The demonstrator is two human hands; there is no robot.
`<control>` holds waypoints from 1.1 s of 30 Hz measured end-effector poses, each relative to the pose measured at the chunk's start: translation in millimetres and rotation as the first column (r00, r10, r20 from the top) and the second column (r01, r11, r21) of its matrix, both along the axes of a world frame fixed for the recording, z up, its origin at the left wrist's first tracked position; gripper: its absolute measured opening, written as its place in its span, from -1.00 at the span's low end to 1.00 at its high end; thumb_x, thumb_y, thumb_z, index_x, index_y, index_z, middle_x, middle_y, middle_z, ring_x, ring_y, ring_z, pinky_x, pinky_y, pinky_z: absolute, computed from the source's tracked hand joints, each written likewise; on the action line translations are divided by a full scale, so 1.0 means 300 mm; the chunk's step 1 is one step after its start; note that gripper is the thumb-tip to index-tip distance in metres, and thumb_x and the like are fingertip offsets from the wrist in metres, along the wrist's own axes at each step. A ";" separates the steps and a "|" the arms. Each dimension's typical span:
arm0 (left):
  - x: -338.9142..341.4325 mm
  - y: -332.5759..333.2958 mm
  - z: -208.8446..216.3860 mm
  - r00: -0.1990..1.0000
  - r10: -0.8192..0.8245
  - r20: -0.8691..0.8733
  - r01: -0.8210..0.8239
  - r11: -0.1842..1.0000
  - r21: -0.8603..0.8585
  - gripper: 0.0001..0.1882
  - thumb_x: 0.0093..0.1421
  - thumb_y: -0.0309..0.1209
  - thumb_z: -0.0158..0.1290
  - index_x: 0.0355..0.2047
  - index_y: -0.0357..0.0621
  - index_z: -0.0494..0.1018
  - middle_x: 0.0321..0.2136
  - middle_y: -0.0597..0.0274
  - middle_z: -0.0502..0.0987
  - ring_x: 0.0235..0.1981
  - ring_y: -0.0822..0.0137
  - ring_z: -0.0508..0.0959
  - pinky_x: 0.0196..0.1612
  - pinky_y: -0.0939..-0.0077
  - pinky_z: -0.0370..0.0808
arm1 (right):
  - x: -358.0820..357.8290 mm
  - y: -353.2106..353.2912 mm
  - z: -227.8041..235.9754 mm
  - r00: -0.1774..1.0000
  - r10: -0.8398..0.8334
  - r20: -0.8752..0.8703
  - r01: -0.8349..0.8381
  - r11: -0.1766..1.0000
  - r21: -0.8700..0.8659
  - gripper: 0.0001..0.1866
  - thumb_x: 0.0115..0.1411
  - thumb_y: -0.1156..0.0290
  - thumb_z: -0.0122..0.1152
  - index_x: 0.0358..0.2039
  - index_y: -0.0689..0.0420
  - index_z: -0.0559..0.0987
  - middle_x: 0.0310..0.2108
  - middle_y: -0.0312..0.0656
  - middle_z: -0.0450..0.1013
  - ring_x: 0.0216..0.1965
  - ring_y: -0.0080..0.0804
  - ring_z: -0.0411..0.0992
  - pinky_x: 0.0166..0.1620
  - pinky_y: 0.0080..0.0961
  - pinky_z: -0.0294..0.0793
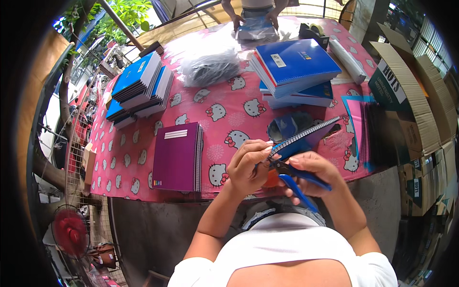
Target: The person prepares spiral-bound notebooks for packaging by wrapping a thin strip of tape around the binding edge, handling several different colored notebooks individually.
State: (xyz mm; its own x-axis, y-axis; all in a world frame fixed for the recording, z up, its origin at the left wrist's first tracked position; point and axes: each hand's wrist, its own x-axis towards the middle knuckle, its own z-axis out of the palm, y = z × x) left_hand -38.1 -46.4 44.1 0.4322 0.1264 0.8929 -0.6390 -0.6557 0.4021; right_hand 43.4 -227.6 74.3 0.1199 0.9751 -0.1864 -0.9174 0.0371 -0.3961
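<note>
Pinched near one end of a spiral-bound notebook (308, 131), my left hand (249, 165) steadies it at the table's near edge. The notebook stands tilted, its coil running up to the right and its purple side partly showing. My right hand (313, 168) is closed around blue-handled pliers (297, 192), whose jaws are at the coil end beside my left fingers. Whether the jaws grip the wire is hidden. Left of my hands lies a stack of purple notebooks (177, 155), coils facing right. A dark blue piece (288, 126) lies just behind the held notebook.
Blue notebooks stand in piles at left (136, 83) and back right (297, 62). Between them lies a clear plastic bundle (210, 69). More coiled notebooks (366, 129) lie at the right edge, beside open cardboard boxes (406, 88). Across the table, another person's hands (271, 20) handle a plastic-covered notebook.
</note>
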 end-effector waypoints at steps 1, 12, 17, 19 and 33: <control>-0.010 0.012 0.001 1.000 0.025 -0.013 -0.025 0.999 -0.020 -0.74 0.02 -0.65 0.24 -0.30 -0.24 0.42 -0.30 0.02 0.56 -0.29 0.23 0.60 -0.27 0.33 0.55 | -0.030 0.008 -0.010 1.000 -0.026 0.001 0.026 1.000 -0.013 -0.67 0.30 0.34 0.08 -0.10 0.40 0.46 -0.27 0.05 0.51 -0.30 -0.21 0.56 -0.29 -0.27 0.63; -0.559 0.739 -0.175 0.757 0.584 -0.292 -0.427 0.104 -0.898 -0.83 0.27 -0.45 0.05 -0.26 -0.23 0.28 -0.25 0.09 0.47 -0.23 0.28 0.52 -0.13 0.35 0.54 | 0.192 -0.325 -0.580 -0.414 0.445 0.794 0.840 0.522 0.146 -0.63 0.03 0.38 0.33 -0.15 0.20 0.52 -0.15 -0.03 0.42 -0.08 -0.09 0.38 0.02 -0.24 0.34; -0.764 0.856 -0.462 -0.054 0.793 -0.607 -0.964 -0.201 -0.176 -0.75 0.23 -0.39 0.11 -0.26 -0.28 0.30 -0.26 0.06 0.48 -0.24 0.21 0.53 -0.14 0.34 0.48 | 0.245 -0.334 -0.597 -0.447 0.602 0.661 0.828 0.557 0.053 -0.57 0.00 0.36 0.34 -0.10 0.18 0.50 0.03 0.00 0.35 0.08 -0.02 0.28 0.19 -0.18 0.20; -0.729 0.863 -0.489 0.041 0.794 -0.607 -0.954 -0.149 -0.259 -0.80 0.24 -0.43 0.07 -0.25 -0.28 0.30 -0.26 0.06 0.50 -0.19 0.23 0.54 -0.09 0.38 0.44 | 0.299 -0.262 -0.476 -0.489 0.398 0.776 0.781 0.596 0.186 -0.65 0.02 0.44 0.33 -0.14 0.20 0.53 0.07 0.02 0.34 0.08 0.02 0.32 0.15 -0.20 0.29; -0.812 0.924 -0.575 0.199 0.828 -0.524 -0.978 0.135 -0.158 -0.74 0.27 -0.48 -0.05 -0.05 -0.20 0.47 -0.07 0.06 0.52 -0.05 0.19 0.50 -0.01 0.34 0.40 | 0.482 0.197 -0.232 -0.735 -0.002 0.678 0.438 0.762 0.477 -0.77 0.01 0.51 0.31 -0.26 0.19 0.59 0.05 -0.04 0.39 0.06 -0.03 0.36 0.08 -0.24 0.38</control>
State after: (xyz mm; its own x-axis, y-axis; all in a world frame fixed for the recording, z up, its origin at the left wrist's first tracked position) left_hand -281.6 230.9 -128.3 -0.0918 0.8605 0.5012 0.4901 -0.3991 0.7749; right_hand 188.0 -168.3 4.8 0.4359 0.6220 0.6505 0.8954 -0.2266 -0.3833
